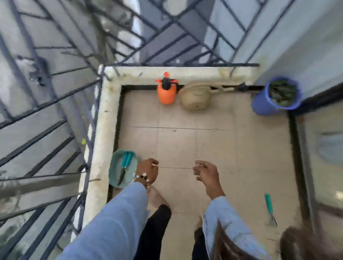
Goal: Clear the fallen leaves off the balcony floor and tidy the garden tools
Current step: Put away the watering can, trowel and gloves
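Note:
A teal tray (pixel 114 166) lies on the balcony floor by the left wall, holding teal-handled garden tools (pixel 125 163). My left hand (pixel 147 171) hangs just right of the tray, fingers loosely curled, holding nothing. My right hand (pixel 206 173) hovers over the floor tiles, fingers loosely curled and empty. A teal-handled hand rake (pixel 269 208) lies alone on the floor at the right. A blue bucket (pixel 262 104) full of green leaves stands in the far right corner.
An orange spray bottle (pixel 166 92) and a beige watering can (pixel 196 97) stand against the far parapet (pixel 169 72). A dark metal grille rises above the white parapet on the left and far sides. A glass door (pixel 327 152) runs along the right. My bare feet stand below.

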Motion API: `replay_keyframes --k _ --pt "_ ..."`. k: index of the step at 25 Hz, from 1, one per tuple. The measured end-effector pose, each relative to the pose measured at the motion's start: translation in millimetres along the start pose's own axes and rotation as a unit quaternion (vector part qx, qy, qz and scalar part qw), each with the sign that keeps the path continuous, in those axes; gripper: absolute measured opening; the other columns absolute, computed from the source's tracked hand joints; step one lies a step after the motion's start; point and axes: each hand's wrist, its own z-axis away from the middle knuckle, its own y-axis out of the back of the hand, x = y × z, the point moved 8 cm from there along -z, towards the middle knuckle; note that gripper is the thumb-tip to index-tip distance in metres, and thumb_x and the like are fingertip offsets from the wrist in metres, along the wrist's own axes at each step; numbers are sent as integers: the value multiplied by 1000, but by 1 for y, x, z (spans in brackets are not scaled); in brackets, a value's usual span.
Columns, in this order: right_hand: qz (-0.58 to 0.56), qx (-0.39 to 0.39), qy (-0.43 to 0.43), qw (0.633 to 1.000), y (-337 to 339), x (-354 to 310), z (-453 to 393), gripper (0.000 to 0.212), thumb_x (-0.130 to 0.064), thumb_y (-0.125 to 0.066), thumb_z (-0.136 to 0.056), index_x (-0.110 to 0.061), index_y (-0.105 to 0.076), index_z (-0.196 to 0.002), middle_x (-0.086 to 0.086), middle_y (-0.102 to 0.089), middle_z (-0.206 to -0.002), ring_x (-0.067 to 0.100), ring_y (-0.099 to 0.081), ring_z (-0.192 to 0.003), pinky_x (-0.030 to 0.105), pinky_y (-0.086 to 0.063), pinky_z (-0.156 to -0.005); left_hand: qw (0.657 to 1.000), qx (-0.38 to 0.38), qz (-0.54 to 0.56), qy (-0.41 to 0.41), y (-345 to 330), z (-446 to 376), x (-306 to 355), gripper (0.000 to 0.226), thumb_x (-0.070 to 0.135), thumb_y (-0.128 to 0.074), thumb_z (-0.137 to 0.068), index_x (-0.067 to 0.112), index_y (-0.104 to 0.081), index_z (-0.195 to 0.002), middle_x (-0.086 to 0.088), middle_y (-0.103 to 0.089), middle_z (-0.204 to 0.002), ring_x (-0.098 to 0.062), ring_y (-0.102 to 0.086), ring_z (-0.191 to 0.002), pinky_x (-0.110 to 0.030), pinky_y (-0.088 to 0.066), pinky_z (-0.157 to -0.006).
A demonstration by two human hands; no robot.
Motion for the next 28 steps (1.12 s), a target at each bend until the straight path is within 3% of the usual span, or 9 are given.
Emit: replay_keyframes --k 4,9,15,20,23,28 --pt "-76 66 -23 995 133 64 16 22 0 -51 -86 -10 -68 -95 7 -66 -76 15 -56 -60 21 -41 -50 987 -43 -121 -101 -83 43 95 29 14 -50 -93 18 -64 -118 -12 -70 -106 -30 -59 -109 -31 -45 -89" --pt "-179 169 -81 966 309 191 43 20 -5 -51 -88 -11 -67 -99 6 -68 -78 16 -58 -64 24 -44 -55 945 -120 -236 -190 -249 110 191 31 14 -49 -92 20 -63 -119 -14 -72 -103 -32 -62 -106 -35 -50 -89" --pt "-295 243 -141 913 433 316 36 16 -2 -51 -91 -7 -65 -98 15 -65 -81 20 -58 -67 25 -44 -56 881 -193 -337 -270 -435 153 262 32 14 -52 -91 21 -62 -121 -6 -72 -106 -25 -61 -109 -32 -49 -91" --pt "-495 248 -183 812 448 407 -55 20 1 -51 -92 5 -61 -108 15 -62 -76 21 -56 -64 25 -46 -59 824 -227 -414 -312 -574 104 272 31 12 -53 -92 16 -63 -121 -4 -71 -111 -24 -63 -108 -23 -44 -90" --pt "-591 254 -205 738 437 452 -136 31 3 -50 -92 20 -50 -117 13 -57 -73 19 -49 -60 25 -39 -56 779 -243 -458 -352 -657 54 265 35 10 -56 -91 11 -59 -126 -8 -66 -120 -27 -61 -112 -25 -42 -93" --pt "-722 251 -232 601 419 525 -289 35 -7 -55 -94 6 -50 -126 15 -61 -93 16 -47 -66 24 -45 -62 712 -255 -524 -392 -781 -45 250 43 13 -56 -93 9 -50 -135 -13 -58 -131 -30 -52 -123 -31 -39 -101"
